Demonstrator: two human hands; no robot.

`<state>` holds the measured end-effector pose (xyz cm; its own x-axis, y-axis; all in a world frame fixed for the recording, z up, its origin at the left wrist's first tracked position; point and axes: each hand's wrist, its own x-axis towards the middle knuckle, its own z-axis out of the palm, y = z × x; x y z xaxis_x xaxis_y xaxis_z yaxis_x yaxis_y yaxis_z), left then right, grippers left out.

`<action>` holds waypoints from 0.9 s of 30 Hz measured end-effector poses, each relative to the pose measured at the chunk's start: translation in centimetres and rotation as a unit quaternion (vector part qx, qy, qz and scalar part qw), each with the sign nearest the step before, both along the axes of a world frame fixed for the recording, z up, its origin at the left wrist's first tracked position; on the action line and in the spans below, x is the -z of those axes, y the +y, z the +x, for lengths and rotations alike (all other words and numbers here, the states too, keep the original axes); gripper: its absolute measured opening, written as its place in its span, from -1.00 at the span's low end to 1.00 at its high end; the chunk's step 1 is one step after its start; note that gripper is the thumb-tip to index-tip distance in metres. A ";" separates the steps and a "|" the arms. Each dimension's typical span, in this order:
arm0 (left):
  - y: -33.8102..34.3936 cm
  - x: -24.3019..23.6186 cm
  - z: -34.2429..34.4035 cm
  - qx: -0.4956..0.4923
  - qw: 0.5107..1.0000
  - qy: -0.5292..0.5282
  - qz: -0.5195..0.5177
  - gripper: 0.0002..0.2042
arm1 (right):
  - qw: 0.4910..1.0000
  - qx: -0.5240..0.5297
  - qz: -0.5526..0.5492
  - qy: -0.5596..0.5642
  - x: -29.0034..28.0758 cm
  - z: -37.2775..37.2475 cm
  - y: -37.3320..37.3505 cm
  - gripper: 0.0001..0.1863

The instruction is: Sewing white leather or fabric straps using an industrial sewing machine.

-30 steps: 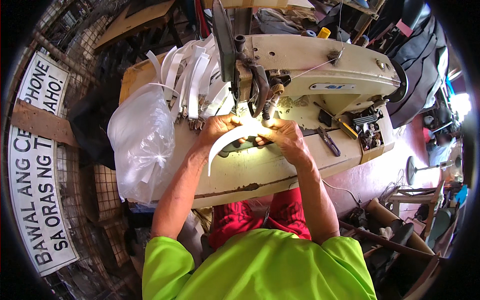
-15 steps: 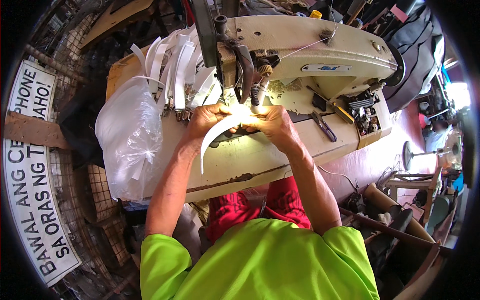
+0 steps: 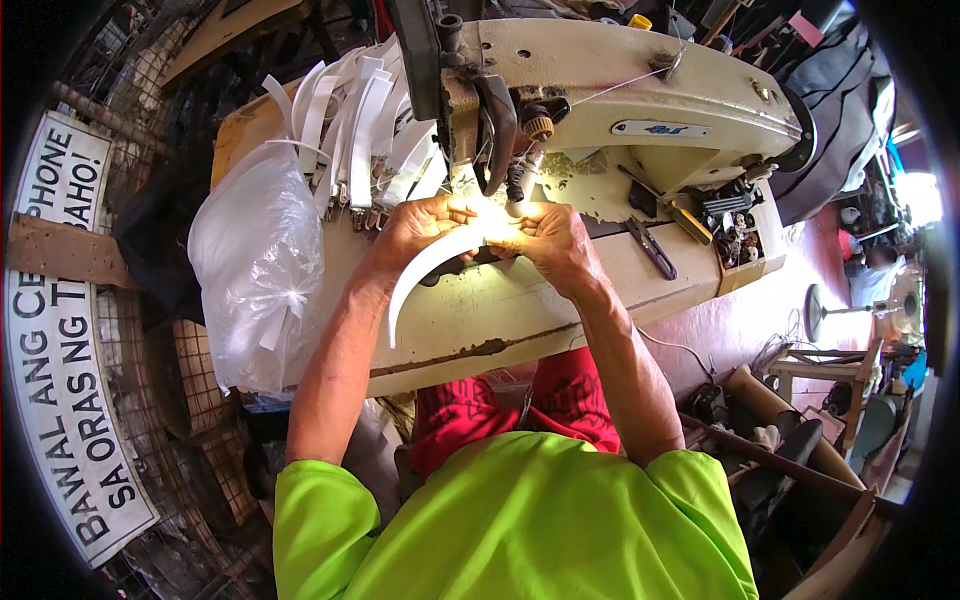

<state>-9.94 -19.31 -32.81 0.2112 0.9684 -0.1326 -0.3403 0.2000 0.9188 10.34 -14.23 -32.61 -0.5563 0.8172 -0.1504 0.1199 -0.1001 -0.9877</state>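
My left hand (image 3: 425,228) and my right hand (image 3: 540,235) grip a white strap (image 3: 419,273) under the sewing machine's needle area, in a bright glare that hides the fingertips. The strap's free end curves down toward me. The cream sewing machine (image 3: 610,70) stands on a worn table (image 3: 470,350). Left of the needle lies a pile of white straps (image 3: 340,120) with metal fittings at their ends. A knotted clear plastic bag (image 3: 255,270) of white pieces sits at the table's left.
Pliers (image 3: 655,255), a yellow-handled tool (image 3: 690,225) and a box of small parts (image 3: 740,245) lie at the right of the table. Wire mesh with a sign (image 3: 60,340) stands left. Dark material (image 3: 830,120), a fan (image 3: 815,312) and clutter fill the right; a person (image 3: 875,280) is there, indistinct.
The view has shifted, so the machine and table sit higher in the picture. Both my hands still grip the strap at the needle area, with little visible movement against the table.
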 end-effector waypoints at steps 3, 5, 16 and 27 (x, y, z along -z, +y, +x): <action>0.0 0.0 -0.4 0.037 0.998 0.024 -0.045 -0.82 | 1.000 0.009 0.005 0.001 0.0 0.0 0.0 -0.81; 0.0 0.0 -0.2 0.041 0.999 0.010 -0.001 -0.82 | 1.000 -0.010 -0.013 0.025 -0.2 0.0 0.0 -0.81; -0.4 -0.9 1.5 -0.022 0.995 0.102 0.006 -0.89 | 0.994 0.005 0.091 -0.066 -0.8 0.6 -0.6 -0.76; -0.5 -0.4 2.2 -0.064 0.987 0.147 0.029 -0.87 | 0.999 -0.008 0.034 0.018 0.3 1.1 -0.2 -0.75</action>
<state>-7.74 -19.82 -32.37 0.0476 0.9925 -0.1127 -0.0772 0.1161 0.9902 11.46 -14.42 -32.86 -0.5742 0.8153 -0.0742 0.0852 -0.0306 -0.9959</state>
